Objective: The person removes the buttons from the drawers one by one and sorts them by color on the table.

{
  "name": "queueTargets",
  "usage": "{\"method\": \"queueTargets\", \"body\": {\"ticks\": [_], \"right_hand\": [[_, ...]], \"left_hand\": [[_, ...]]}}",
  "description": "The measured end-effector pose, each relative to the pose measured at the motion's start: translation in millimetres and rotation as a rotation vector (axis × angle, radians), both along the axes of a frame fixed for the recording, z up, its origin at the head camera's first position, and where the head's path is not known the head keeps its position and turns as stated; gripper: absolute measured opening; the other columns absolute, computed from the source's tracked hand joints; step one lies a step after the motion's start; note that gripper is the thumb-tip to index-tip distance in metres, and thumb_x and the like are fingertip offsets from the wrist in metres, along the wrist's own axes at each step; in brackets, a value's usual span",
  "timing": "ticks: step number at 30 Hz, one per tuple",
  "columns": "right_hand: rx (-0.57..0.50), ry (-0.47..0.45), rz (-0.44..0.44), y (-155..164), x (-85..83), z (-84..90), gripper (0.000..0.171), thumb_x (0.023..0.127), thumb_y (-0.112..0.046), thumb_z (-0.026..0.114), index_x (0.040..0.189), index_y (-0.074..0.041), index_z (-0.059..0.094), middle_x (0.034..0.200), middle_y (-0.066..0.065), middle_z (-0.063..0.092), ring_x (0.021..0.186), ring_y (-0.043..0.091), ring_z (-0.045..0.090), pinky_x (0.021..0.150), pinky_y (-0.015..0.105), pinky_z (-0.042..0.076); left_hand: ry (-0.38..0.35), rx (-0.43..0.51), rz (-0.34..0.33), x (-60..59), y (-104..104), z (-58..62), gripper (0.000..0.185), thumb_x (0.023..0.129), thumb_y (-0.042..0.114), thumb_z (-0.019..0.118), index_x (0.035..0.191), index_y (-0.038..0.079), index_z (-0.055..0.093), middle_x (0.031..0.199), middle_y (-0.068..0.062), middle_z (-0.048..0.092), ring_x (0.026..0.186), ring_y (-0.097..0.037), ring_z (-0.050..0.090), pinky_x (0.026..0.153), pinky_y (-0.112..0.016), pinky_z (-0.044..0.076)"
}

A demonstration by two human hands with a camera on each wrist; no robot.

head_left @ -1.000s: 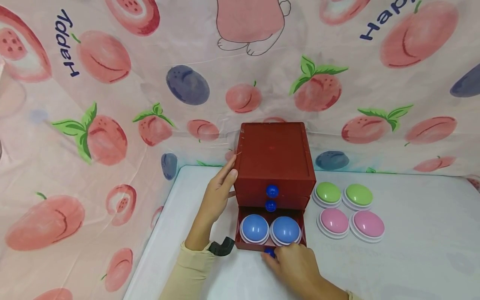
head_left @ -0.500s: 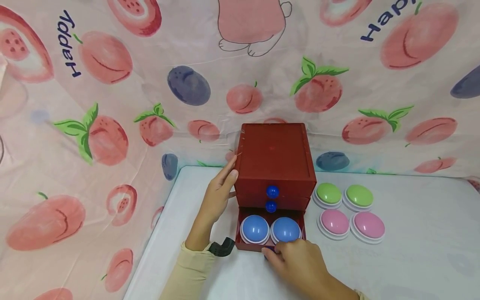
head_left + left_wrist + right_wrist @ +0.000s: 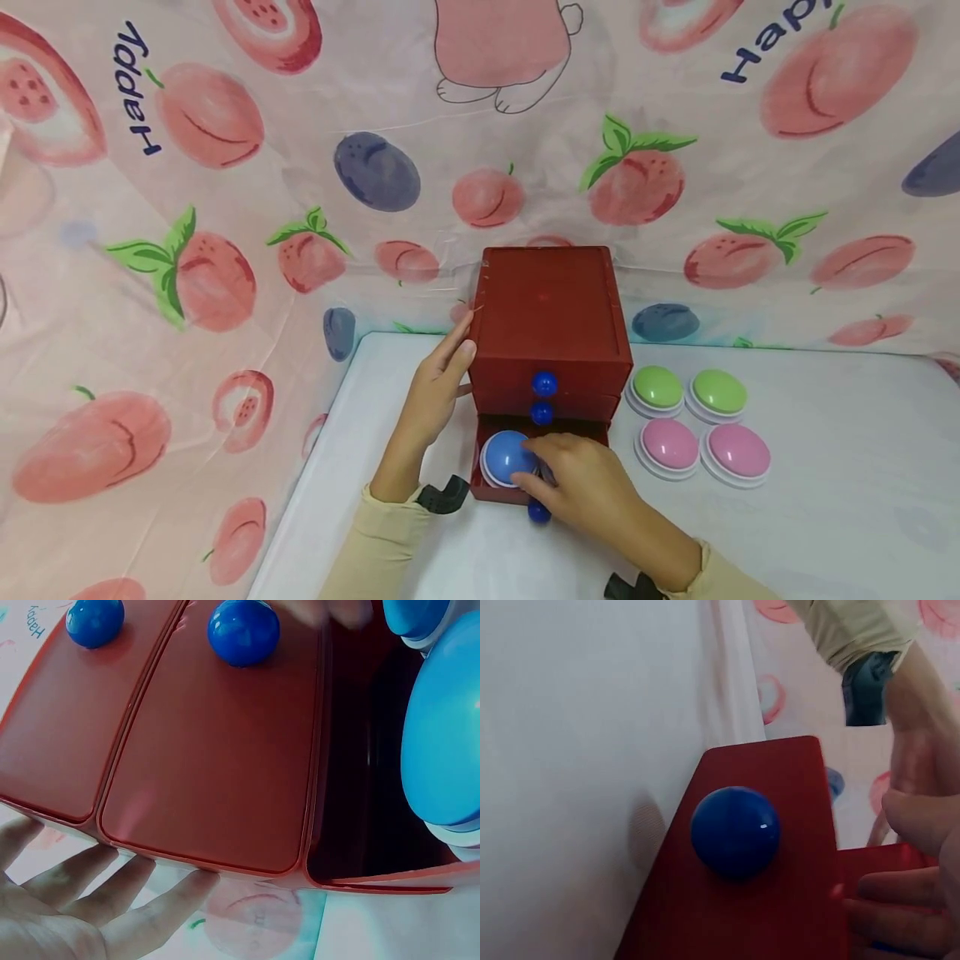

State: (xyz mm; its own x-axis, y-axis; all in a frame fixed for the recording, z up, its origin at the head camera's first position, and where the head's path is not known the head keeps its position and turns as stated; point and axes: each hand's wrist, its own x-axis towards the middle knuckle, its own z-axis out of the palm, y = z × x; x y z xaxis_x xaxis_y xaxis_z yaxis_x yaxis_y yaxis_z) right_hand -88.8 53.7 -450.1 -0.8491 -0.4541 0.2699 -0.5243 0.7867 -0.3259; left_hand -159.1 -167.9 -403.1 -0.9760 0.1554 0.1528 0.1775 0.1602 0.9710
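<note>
A red drawer cabinet (image 3: 551, 304) with blue ball knobs stands on the white table, its bottom drawer (image 3: 498, 494) pulled out. My left hand (image 3: 438, 387) rests with straight fingers along the cabinet's left side. Inside the drawer sits a blue domed button (image 3: 504, 454) on a white base. My right hand (image 3: 588, 483) reaches over the drawer, thumb and index finger spread at that button's right edge. It hides the second blue button in the head view; both show in the left wrist view. The drawer's blue knob (image 3: 735, 832) is free of fingers.
Right of the cabinet lie two green domed buttons, one of them the near-left green button (image 3: 657, 387), and two pink ones, such as the right pink button (image 3: 738, 450). A fruit-print cloth (image 3: 420, 75) hangs behind and at the left.
My right hand has let go of the bottom drawer's knob and moved up and left over the drawer, covering the right blue button. The left hand and cabinet have stayed put.
</note>
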Motion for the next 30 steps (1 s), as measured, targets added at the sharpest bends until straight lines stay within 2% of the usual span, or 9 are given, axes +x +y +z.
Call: {"method": "queueTargets", "body": {"ticks": [6, 14, 21, 30], "right_hand": [[-0.009, -0.040, 0.042, -6, -11.8, -9.4, 0.054, 0.083, -0.051, 0.081, 0.124, -0.016, 0.073, 0.112, -0.001, 0.078, 0.096, 0.016, 0.074, 0.087, 0.040, 0.062], [-0.015, -0.097, 0.033, -9, -21.6, -24.1, 0.059, 0.082, -0.055, 0.081, 0.125, -0.016, 0.071, 0.109, 0.001, 0.078, 0.094, 0.018, 0.074, 0.087, 0.042, 0.062], [-0.022, -0.223, -0.004, -14, -28.1, -24.4, 0.066, 0.075, -0.052, 0.087, 0.128, -0.017, 0.070, 0.110, 0.001, 0.077, 0.098, 0.023, 0.073, 0.090, 0.049, 0.061], [-0.022, -0.276, -0.013, -15, -32.6, -26.7, 0.069, 0.072, -0.048, 0.091, 0.130, -0.018, 0.069, 0.116, 0.005, 0.075, 0.104, 0.031, 0.072, 0.093, 0.056, 0.058]], "left_hand": [[-0.003, 0.002, 0.005, 0.6, 1, 0.3, 0.051, 0.108, 0.043, 0.047, 0.157, 0.039, 0.037, 0.163, 0.006, 0.038, 0.141, -0.028, 0.050, 0.094, -0.054, 0.058], [-0.008, 0.006, -0.002, -0.4, 0, -2.3, 0.051, 0.108, 0.043, 0.047, 0.157, 0.040, 0.037, 0.162, 0.007, 0.038, 0.141, -0.027, 0.050, 0.094, -0.054, 0.058], [-0.003, 0.005, -0.006, -0.4, 1, -0.6, 0.051, 0.108, 0.043, 0.047, 0.158, 0.038, 0.037, 0.163, 0.006, 0.038, 0.141, -0.028, 0.051, 0.093, -0.053, 0.059], [-0.007, 0.002, 0.002, -0.4, 0, 0.1, 0.050, 0.108, 0.044, 0.047, 0.157, 0.040, 0.037, 0.162, 0.006, 0.038, 0.141, -0.029, 0.051, 0.093, -0.055, 0.058]]}}
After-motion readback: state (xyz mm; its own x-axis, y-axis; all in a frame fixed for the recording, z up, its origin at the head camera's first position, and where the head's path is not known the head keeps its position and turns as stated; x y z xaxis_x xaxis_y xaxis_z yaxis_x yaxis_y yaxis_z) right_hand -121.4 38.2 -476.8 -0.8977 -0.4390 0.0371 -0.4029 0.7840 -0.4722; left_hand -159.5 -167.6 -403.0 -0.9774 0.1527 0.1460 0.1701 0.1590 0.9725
